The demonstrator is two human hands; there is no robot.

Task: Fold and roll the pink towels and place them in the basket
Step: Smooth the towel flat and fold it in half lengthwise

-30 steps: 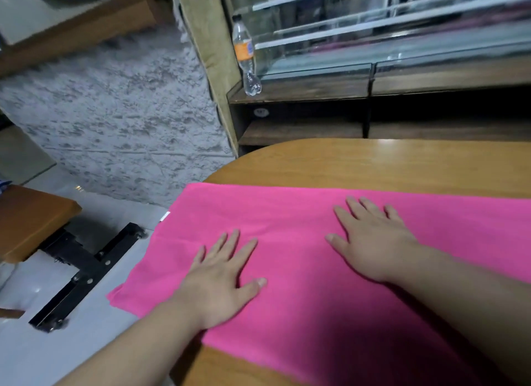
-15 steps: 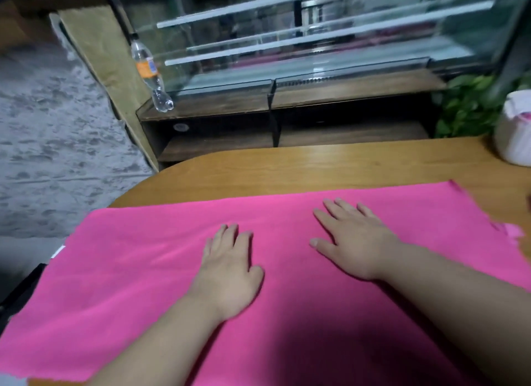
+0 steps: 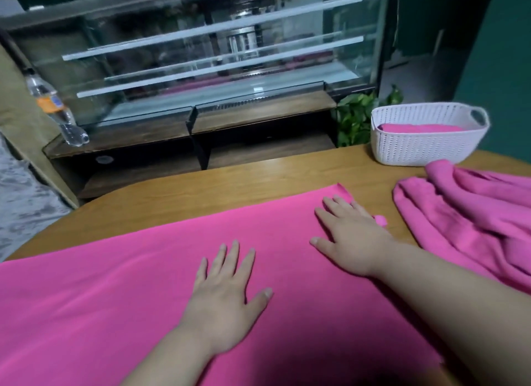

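So the pink towel (image 3: 115, 299) lay spread flat on the bench (image 3: 230, 190), with the left hand (image 3: 227, 293) and right hand (image 3: 350, 239) both palm-down on it, grip wide, fingers straight, holding nothing. The basket (image 3: 425, 147) sat back right with another towel (image 3: 416, 127) inside and crumpled towels (image 3: 474, 213) just in front.

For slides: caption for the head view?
Left hand and right hand flat on spread pink towel; crumpled towel, basket to the right.

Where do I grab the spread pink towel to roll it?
I'd take the spread pink towel by its short right end, beside the right hand. Pinch that edge from the right, over the table: it lies flat and free, clear of the crumpled towel, while the left end runs out of frame.
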